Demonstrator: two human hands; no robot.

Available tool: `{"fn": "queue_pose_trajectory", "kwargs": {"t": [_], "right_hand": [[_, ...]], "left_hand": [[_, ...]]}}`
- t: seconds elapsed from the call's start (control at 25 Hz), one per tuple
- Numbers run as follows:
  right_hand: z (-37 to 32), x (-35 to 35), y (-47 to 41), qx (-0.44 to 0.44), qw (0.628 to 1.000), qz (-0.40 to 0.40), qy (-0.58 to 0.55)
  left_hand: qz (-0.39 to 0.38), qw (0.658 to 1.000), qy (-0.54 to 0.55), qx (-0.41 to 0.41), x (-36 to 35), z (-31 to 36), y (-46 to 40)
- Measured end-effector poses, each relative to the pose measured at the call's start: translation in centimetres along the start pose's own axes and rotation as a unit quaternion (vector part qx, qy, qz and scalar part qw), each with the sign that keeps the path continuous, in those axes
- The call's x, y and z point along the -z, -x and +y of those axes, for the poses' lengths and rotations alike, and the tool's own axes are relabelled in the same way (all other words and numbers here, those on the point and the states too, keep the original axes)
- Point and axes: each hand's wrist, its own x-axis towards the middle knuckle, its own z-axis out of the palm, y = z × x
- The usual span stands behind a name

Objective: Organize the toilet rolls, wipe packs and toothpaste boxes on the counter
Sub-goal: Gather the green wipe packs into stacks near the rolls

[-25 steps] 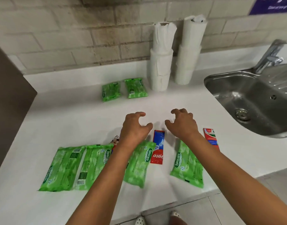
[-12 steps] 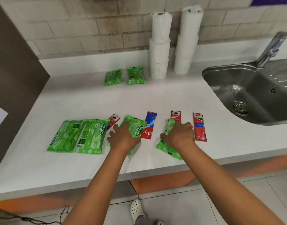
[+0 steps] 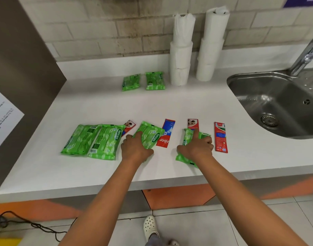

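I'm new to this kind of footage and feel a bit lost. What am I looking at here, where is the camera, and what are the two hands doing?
There is no machine here: a person wears one wide-angle camera on the head, so you look down along their own arms at a white counter.

The left hand presses on a green wipe pack, and the right hand presses on another wipe pack. Both packs lie on the counter; neither is lifted.

Further left lie two more large wipe packs side by side. Four toothpaste boxes lie among them, such as the red and blue one. At the back are two small wipe packs and two stacks of toilet rolls. A steel sink is on the right.
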Motion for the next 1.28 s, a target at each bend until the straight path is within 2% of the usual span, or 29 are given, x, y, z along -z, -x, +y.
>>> {"fn": "queue_pose_trajectory", "kwargs": {"t": [0.12,0.24,0.4,0.6,0.96,1.16,1.28], "right_hand": [[-0.3,1.1,0.5,0.030,0.999,0.034,-0.013],[-2.2,3.4,0.4,0.084,0.991,0.074,-0.079],[-5.5,5.5,-1.7,0.144,0.977,0.111,-0.110],[-9.9,7.0,-5.3,0.207,0.961,0.135,-0.125],[-18.6,9.3,-12.8,0.206,0.961,0.142,-0.118],[-23.2,9.8,-17.6,0.187,0.972,0.122,-0.067],[-25.2,9.7,-20.4,0.172,0.978,0.106,-0.040]], "left_hand": [[0.020,0.995,0.100,0.002,0.4,0.1,-0.1],[0.057,0.976,0.208,-0.001,2.4,0.9,-1.4],[0.097,0.961,0.259,-0.015,5.9,2.6,-4.4],[0.090,0.950,0.297,-0.016,8.9,2.9,-9.4],[0.090,0.940,0.326,0.039,12.4,2.1,-21.0],[0.120,0.959,0.252,0.044,13.4,2.8,-27.4],[0.110,0.970,0.211,0.052,12.8,4.0,-30.5]]}}
